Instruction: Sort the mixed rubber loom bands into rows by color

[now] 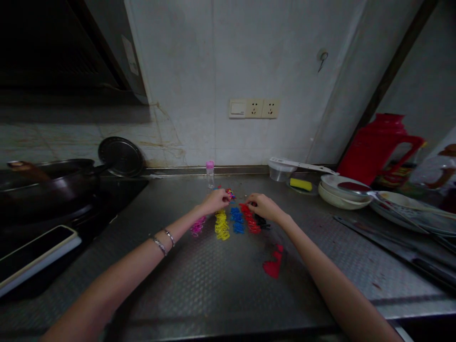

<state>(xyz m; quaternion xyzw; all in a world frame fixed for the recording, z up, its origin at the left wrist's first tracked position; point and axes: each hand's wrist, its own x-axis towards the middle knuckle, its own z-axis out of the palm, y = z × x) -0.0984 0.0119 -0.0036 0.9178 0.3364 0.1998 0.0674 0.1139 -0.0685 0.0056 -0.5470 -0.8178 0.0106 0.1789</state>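
On the metal counter lie rows of small bands: pink (197, 227), yellow (222, 225), blue (237, 220), red (252, 222) and black (262, 222). Behind them is a small mixed-colour pile (231, 194). My left hand (216, 199) is at the left edge of that pile, above the yellow row, its fingers pinched together; anything between them is too small to name. Over the far end of the red and black rows, my right hand (261, 205) has thumb and fingers drawn together, and their contents cannot be made out. A clear bottle with a pink cap (210, 174) stands behind my left hand.
Red heart-shaped pieces (273, 266) lie in front of the rows. At right are a plastic tub (280, 171), a yellow sponge (300, 184), bowls (344, 197), a long knife (377, 240) and a red thermos (374, 147). A pan (53, 185) and phone (35, 256) are at left.
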